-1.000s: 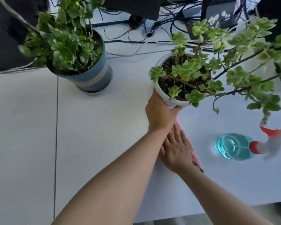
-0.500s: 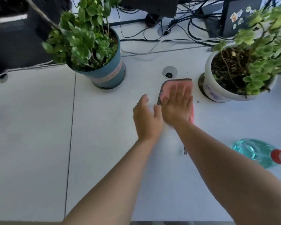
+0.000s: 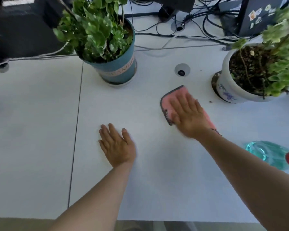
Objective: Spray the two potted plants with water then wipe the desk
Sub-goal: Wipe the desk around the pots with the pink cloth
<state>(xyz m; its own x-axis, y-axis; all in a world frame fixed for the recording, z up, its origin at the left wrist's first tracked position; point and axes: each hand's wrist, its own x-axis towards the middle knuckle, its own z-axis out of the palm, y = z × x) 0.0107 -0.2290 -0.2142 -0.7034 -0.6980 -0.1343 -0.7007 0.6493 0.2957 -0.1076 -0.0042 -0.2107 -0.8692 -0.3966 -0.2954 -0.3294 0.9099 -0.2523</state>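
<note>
Left hand (image 3: 116, 146) lies flat, palm down on the desk (image 3: 40, 130), fingers spread, holding nothing. Right hand (image 3: 188, 115), beyond and right of it, presses flat on the pink cloth (image 3: 171, 101), fingers extended, not gripping; motion blur obscures detail. The white desk has a seam left of the cloth. A spray bottle (image 3: 272, 155) holding blue liquid lies right of the cloth. Farther back, a teal pot (image 3: 119, 69) of leafy plant stands left of the cloth; a white pot (image 3: 227, 90) of soil and trailing plant stands right. A grommet (image 3: 182, 70) and cables (image 3: 198, 30) lie beyond.

Both forearms are bare, sleeveless, with no rings or watch visible.
</note>
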